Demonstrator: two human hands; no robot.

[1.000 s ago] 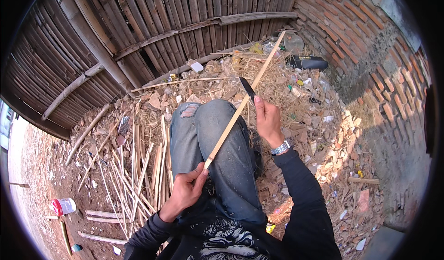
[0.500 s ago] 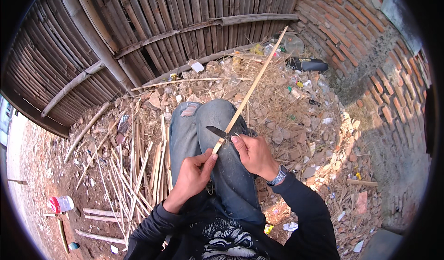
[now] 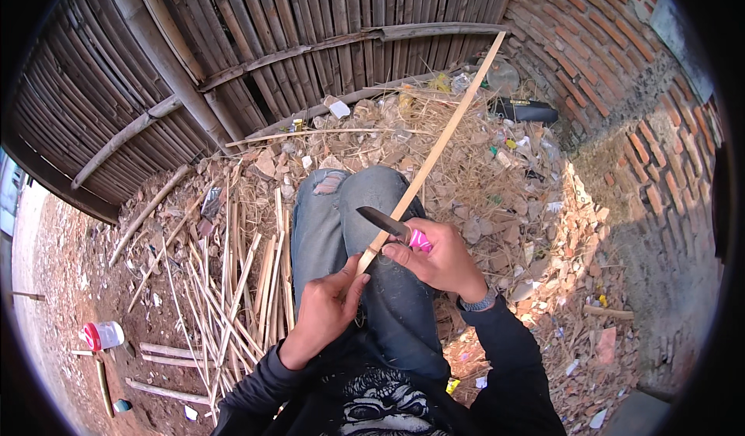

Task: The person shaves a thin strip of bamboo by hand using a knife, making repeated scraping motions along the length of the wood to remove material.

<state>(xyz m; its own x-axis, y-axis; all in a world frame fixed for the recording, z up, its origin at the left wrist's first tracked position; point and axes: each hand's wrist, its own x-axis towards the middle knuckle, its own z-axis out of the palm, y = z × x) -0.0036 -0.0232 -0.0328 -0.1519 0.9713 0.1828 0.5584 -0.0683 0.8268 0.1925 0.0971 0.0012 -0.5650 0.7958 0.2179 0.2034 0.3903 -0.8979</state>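
A long, pale bamboo strip slants up and away to the right across my knees. My left hand pinches its near end between thumb and fingers. In my right hand is a knife with a dark blade and a pink-and-white handle. The blade lies across the strip, a short way beyond my left fingertips, its tip pointing left. My right thumb is close to the strip's right edge; whether it touches I cannot tell. Under the strip are my jeans, torn at one knee.
Many split bamboo strips lie piled at my left. A clear tub with a red lid stands farther left. Rubble and straw cover the ground ahead, up to a bamboo wall. At the right rises a brick wall.
My right hand has turned, so the knife's pink handle and broader blade now show. The strip has shifted slightly right, its far end higher in view.
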